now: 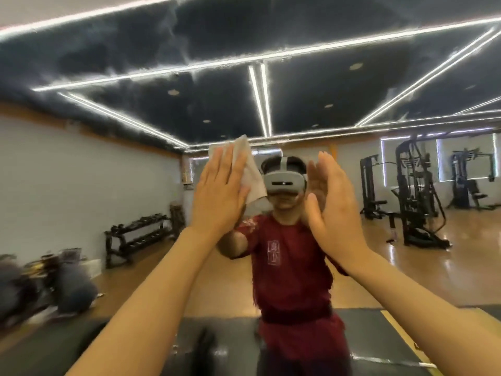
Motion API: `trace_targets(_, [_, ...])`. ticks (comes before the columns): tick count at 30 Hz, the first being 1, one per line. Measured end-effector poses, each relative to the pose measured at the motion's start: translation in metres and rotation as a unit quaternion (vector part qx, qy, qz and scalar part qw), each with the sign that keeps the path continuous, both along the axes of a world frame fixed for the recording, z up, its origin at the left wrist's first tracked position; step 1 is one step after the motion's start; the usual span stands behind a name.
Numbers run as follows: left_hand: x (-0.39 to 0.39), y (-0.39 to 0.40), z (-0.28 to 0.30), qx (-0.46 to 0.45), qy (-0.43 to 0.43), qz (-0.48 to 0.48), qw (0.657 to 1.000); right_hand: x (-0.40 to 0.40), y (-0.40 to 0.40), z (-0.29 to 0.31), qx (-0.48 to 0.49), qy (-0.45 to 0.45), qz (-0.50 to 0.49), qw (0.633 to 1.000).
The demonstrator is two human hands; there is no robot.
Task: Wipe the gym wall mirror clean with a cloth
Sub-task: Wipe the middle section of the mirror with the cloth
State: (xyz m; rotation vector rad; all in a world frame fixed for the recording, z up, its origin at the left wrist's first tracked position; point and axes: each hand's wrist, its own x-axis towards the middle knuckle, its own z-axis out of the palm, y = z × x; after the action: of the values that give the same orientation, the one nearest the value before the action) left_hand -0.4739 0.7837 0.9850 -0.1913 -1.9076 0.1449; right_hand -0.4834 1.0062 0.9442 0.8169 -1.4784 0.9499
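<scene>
The wall mirror (108,164) fills the whole view and reflects the gym and a person in a red shirt. My left hand (219,191) is raised with straight fingers and presses a pale cloth (250,172) flat against the glass at head height. The cloth sticks out above and to the right of the palm. My right hand (330,196) is also raised, fingers straight, its edge turned to the mirror just right of the reflected head; it holds nothing. Whether it touches the glass I cannot tell.
In the reflection a dumbbell rack (138,237) stands along the left wall and weight machines (414,196) stand at the right. Dark bags (62,286) lie on the floor at the lower left. A dark mat (374,335) covers the floor below.
</scene>
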Motion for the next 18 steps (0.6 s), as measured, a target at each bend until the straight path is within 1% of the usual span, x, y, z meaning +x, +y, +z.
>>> trace_targets(2, [0.007,-0.037,-0.004,0.087,-0.004,0.017,0.996,0.0,-0.005,-0.004,0.004,-0.007,-0.016,1.0])
trace_targets(3, [0.01,-0.046,-0.004,0.116,-0.008,0.021,0.993,-0.001,-0.008,-0.005,0.01,-0.007,-0.034,0.999])
trace_targets(5, [0.009,-0.048,-0.004,0.138,-0.01,0.011,0.99,-0.002,-0.02,-0.004,0.035,0.014,-0.079,0.996])
trace_targets(8, [0.012,-0.047,-0.004,0.13,-0.015,-0.045,0.99,-0.002,-0.053,-0.002,0.1,0.066,-0.119,0.986])
trace_targets(11, [0.025,-0.073,-0.001,0.127,-0.045,-0.15,0.979,-0.001,-0.098,0.002,0.147,0.104,-0.121,0.976])
trace_targets(12, [0.03,-0.083,0.001,0.113,-0.045,-0.18,0.976,0.0,-0.113,0.004,0.154,0.116,-0.119,0.974])
trace_targets(14, [0.038,-0.099,0.003,0.078,-0.049,-0.207,0.974,0.001,-0.141,0.009,0.16,0.133,-0.127,0.97])
trace_targets(16, [0.042,-0.115,0.001,0.058,-0.05,-0.222,0.972,0.003,-0.164,0.015,0.151,0.116,-0.153,0.97])
trace_targets(18, [0.046,-0.136,-0.005,0.063,-0.046,-0.24,0.968,0.006,-0.183,0.02,0.127,0.097,-0.208,0.965])
